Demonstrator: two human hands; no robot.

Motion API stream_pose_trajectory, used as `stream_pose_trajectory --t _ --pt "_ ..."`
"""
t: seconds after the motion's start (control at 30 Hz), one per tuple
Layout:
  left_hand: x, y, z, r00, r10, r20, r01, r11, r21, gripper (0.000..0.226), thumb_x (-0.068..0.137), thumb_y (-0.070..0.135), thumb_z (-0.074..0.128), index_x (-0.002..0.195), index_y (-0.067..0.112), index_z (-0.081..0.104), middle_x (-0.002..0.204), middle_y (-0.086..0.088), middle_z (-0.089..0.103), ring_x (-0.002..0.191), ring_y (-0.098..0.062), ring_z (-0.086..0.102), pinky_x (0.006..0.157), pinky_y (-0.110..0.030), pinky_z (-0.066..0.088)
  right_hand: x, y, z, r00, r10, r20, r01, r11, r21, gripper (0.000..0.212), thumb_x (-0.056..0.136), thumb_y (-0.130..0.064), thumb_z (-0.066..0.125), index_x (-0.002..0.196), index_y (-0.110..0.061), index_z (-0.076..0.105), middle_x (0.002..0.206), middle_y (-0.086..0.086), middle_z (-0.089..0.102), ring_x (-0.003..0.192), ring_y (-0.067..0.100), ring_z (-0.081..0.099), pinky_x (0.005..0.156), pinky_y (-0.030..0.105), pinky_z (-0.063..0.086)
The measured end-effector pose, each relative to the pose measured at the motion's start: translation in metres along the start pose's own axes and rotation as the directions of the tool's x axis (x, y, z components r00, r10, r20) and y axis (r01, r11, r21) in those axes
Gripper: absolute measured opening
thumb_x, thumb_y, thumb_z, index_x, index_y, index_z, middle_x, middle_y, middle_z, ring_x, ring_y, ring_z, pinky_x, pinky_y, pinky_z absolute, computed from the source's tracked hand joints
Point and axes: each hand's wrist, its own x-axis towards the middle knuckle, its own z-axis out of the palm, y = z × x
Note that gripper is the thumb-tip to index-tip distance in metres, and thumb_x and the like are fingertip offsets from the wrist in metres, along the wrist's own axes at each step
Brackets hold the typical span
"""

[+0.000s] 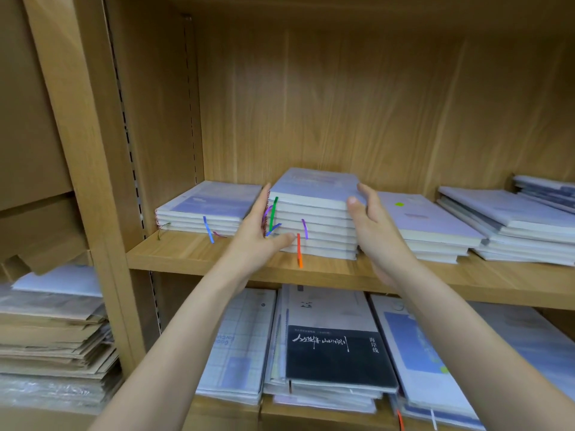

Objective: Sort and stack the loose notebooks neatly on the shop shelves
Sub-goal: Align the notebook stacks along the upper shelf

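Hands are bracketing the middle stack of notebooks on the shelf: left hand and right hand pressing flat-fingered against its sides. Neighbouring piles are looking uneven, so squaring is remaining.

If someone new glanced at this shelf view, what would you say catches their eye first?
Most likely the tall middle stack of notebooks on the upper shelf, framed by the left hand and right hand at its sides, with bright ribbon bookmarks in orange, green, purple and blue hanging from its front edge. Next comes the black-covered book with white lettering on the shelf below, dark among pale covers.
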Motion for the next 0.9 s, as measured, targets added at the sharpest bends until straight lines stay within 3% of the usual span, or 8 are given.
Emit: stream_pose_trajectory --t 0.1,0.17,0.23,0.33,0.43,0.63,0.77,0.9 --pt "0.004 -0.001 -0.012 0.999 -0.006 0.053 -0.002 0.988 0.152 0.089 0.082 -0.005 0.063 0.148 0.03 0.015 0.135 0.015 0.045 0.125 -0.006 0.046 0.109 -0.03 0.034 -0.004 0.005 -0.002 0.999 0.011 0.034 -0.013 0.998 0.063 0.06 0.098 -0.027 0.046 0.149 -0.027 0.014 0.133 -0.014 0.047 0.111 -0.004 0.046 0.101 0.021 0.031" --pt "0.008 -0.003 -0.021 0.995 -0.033 0.09 0.004 0.954 0.301 0.089 0.08 -0.008 0.062 0.148 0.029 0.017 0.13 0.013 0.048 0.125 -0.012 0.048 0.109 -0.037 0.036 -0.008 0.016 -0.004 0.998 -0.019 0.06 0.019 1.0 -0.012 0.084 0.087 -0.014 0.063 0.149 -0.032 0.008 0.142 -0.009 0.042 0.124 0.005 0.044 0.109 0.03 0.032" --pt "0.009 -0.005 -0.024 0.997 -0.039 0.062 0.01 0.914 0.406 0.087 0.079 -0.007 0.062 0.146 0.032 0.023 0.12 0.01 0.056 0.118 -0.014 0.054 0.105 -0.039 0.041 -0.012 0.024 -0.006 0.994 -0.055 0.096 0.069 0.985 -0.156 0.104 0.072 -0.005 0.07 0.148 -0.035 0.005 0.146 -0.003 0.037 0.129 0.017 0.044 0.108 0.042 0.037" --pt "0.007 -0.004 -0.018 0.999 0.017 -0.031 0.002 0.848 0.53 0.08 0.08 0.003 0.066 0.144 0.034 0.029 0.12 0.002 0.063 0.114 -0.019 0.058 0.099 -0.037 0.045 -0.015 0.022 -0.008 0.995 -0.065 0.08 0.086 0.952 -0.294 0.102 0.075 0.007 0.066 0.147 -0.037 0.008 0.13 0.003 0.048 0.112 0.026 0.055 0.095 0.043 0.047" --pt "0.007 -0.004 -0.017 0.999 0.019 -0.051 0.01 0.858 0.514 0.078 0.079 0.001 0.067 0.142 0.031 0.034 0.113 -0.001 0.066 0.1 -0.013 0.062 0.096 -0.027 0.046 -0.018 0.021 -0.01 0.992 -0.105 0.071 0.123 0.929 -0.35 0.096 0.077 0.009 0.063 0.145 -0.038 0.015 0.102 0.0 0.051 0.099 0.029 0.061 0.089 0.041 0.049" --pt "0.01 -0.002 -0.019 0.997 -0.042 -0.067 0.068 0.894 0.442 0.084 0.075 -0.007 0.068 0.142 0.03 0.034 0.088 0.014 0.06 0.087 -0.008 0.063 0.082 -0.016 0.045 -0.012 0.025 -0.012 0.994 -0.1 0.043 0.109 0.935 -0.337 0.093 0.074 0.009 0.067 0.142 -0.036 0.022 0.096 -0.005 0.06 0.085 0.021 0.064 0.08 0.03 0.048" --pt "0.011 -0.004 -0.022 0.996 -0.055 -0.074 0.08 0.908 0.411 0.087 0.076 -0.006 0.068 0.144 0.031 0.028 0.1 0.007 0.063 0.077 -0.005 0.062 0.072 -0.001 0.037 -0.008 0.027 -0.008 0.995 -0.096 0.032 0.101 0.936 -0.337 0.094 0.072 0.01 0.068 0.14 -0.037 0.024 0.094 -0.002 0.062 0.087 0.024 0.064 0.085 0.039 0.051" --pt "0.018 -0.007 -0.022 0.991 -0.016 -0.13 0.075 0.882 0.465 0.086 0.076 -0.004 0.068 0.145 0.03 0.029 0.098 0.01 0.06 0.086 -0.005 0.059 0.065 -0.003 0.037 0.008 0.035 0.002 0.994 -0.104 0.02 0.105 0.932 -0.348 0.097 0.069 0.01 0.065 0.14 -0.039 0.021 0.098 0.01 0.065 0.085 0.03 0.063 0.084 0.048 0.05"
